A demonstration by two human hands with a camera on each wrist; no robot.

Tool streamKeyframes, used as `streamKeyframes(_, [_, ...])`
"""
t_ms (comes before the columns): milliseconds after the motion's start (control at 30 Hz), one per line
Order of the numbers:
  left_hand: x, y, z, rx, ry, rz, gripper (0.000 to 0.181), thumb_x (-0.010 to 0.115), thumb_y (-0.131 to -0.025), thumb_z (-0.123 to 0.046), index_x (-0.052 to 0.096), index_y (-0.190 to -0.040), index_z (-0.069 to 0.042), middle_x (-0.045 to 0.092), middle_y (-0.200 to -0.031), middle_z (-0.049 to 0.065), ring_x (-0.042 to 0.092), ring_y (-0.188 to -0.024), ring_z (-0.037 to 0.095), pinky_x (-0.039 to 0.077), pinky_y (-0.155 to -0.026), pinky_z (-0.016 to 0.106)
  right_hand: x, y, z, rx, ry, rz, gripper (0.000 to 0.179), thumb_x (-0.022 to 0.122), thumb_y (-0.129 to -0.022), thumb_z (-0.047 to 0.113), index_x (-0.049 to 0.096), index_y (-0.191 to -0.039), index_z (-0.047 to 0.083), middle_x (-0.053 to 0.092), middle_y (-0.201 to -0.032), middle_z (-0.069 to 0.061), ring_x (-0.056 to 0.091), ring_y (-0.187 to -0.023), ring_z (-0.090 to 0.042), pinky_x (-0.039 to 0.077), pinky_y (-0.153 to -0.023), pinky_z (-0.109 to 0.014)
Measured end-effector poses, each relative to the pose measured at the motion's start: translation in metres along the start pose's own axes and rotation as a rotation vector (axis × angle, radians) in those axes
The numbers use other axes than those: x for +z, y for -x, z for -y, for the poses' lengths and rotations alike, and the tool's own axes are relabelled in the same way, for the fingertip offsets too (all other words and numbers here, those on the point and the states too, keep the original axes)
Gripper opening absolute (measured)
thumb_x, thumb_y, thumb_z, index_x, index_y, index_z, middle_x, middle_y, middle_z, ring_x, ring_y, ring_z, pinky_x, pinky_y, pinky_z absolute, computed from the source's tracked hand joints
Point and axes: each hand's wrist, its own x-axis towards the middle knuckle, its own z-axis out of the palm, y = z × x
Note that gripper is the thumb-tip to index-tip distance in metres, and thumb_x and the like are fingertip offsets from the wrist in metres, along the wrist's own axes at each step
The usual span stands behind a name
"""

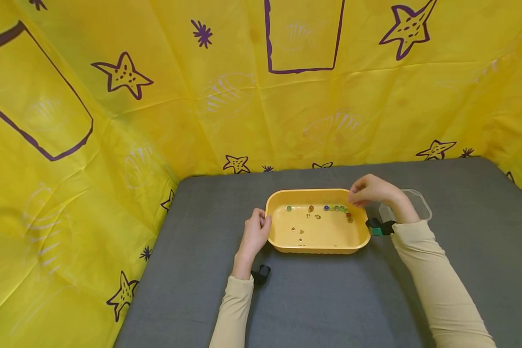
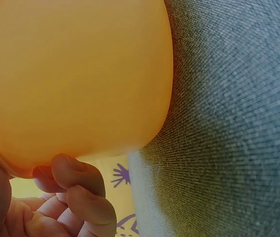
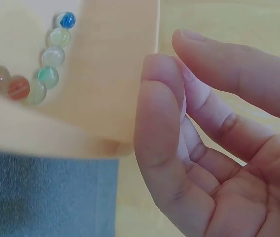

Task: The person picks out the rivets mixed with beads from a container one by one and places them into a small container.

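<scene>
A shallow yellow plastic tray (image 1: 322, 194) stands on the grey cloth. My left hand (image 1: 256, 231) grips its left rim; in the left wrist view the bent fingers (image 2: 88, 197) touch the outside wall (image 2: 85, 89). Over the back right corner is my right hand (image 1: 371, 189), with its fingers loosely bent. In the right wrist view a gap separates two of its digits, and nothing shows between them; whether it touches the rim is unclear. Several glass marbles (image 3: 53, 57) curve along that corner, the blue one (image 1: 326, 208) at one end. Small gold-coloured metal pieces (image 1: 301, 232) lie scattered inside.
A clear plastic lid or shallow container (image 1: 419, 203) lies right of the tray, partly behind my right wrist. One green marble (image 1: 289, 209) and an amber one (image 1: 311, 209) sit apart at the tray's back. A yellow patterned curtain (image 1: 243, 121) borders the grey surface (image 1: 313, 299).
</scene>
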Motion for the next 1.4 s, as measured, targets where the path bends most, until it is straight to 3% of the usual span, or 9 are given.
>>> streamKeyframes(133, [0.000,0.000,0.000,0.028,0.004,-0.012,0.012,0.053,-0.092,-0.009,0.051,-0.095,0.002,0.045,-0.061,0.001,0.041,-0.051,0.011,0.036,-0.047,0.023,0.003,-0.003,0.002,0.002,0.007,0.004,0.018,0.065,-0.084,0.009,0.062,-0.088,-0.008,0.063,-0.074,-0.005,0.060,-0.067,-0.016,0.051,-0.066,-0.031])
streamKeyframes(400, [0.000,0.000,0.000,-0.010,0.007,0.003,0.013,0.053,-0.092,-0.011,0.050,-0.095,0.001,0.045,-0.061,0.001,0.041,-0.051,0.011,0.035,-0.048,0.023,0.009,-0.008,0.003,-0.015,-0.001,0.023,0.017,0.065,-0.083,0.008,0.063,-0.087,-0.009,0.063,-0.074,-0.009,0.060,-0.067,-0.018,0.051,-0.066,-0.031])
streamKeyframes(733, [0.000,0.000,0.000,0.005,0.008,0.001,0.012,0.053,-0.092,-0.011,0.050,-0.094,0.001,0.043,-0.060,0.001,0.040,-0.050,0.011,0.035,-0.047,0.023,0.016,-0.015,0.004,-0.021,-0.043,0.042,0.017,0.066,-0.082,0.006,0.063,-0.088,-0.010,0.064,-0.074,-0.010,0.062,-0.066,-0.019,0.053,-0.067,-0.034])
streamKeyframes(1400, [0.000,0.000,0.000,-0.002,0.005,0.007,0.012,0.053,-0.092,-0.011,0.050,-0.095,0.000,0.044,-0.061,0.001,0.041,-0.051,0.011,0.036,-0.048,0.023,0.032,-0.030,0.006,-0.016,0.011,0.078,0.014,0.067,-0.079,0.005,0.064,-0.084,-0.009,0.061,-0.067,-0.005,0.057,-0.062,-0.016,0.049,-0.063,-0.032])
